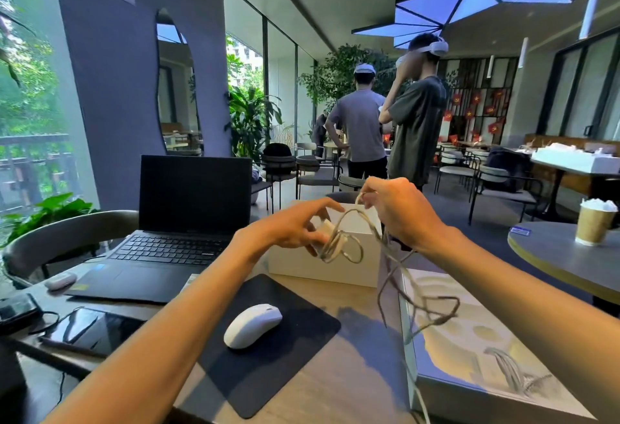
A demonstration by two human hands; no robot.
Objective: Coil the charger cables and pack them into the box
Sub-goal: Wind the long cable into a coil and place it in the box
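Above the white box (302,261) at the far middle of the surface (362,373), the left hand (295,229) gripped a white charger brick (323,227) with loops of its cable (349,249) gathered against it. The right hand (399,209), just right, pinched the cable higher up. The loose length trailed down across the printed carton (469,350) at the near right.

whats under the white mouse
The white mouse sits on a dark mouse pad, which lies on the wooden table. The patch of pad directly beneath the mouse is covered, so nothing there can be checked.
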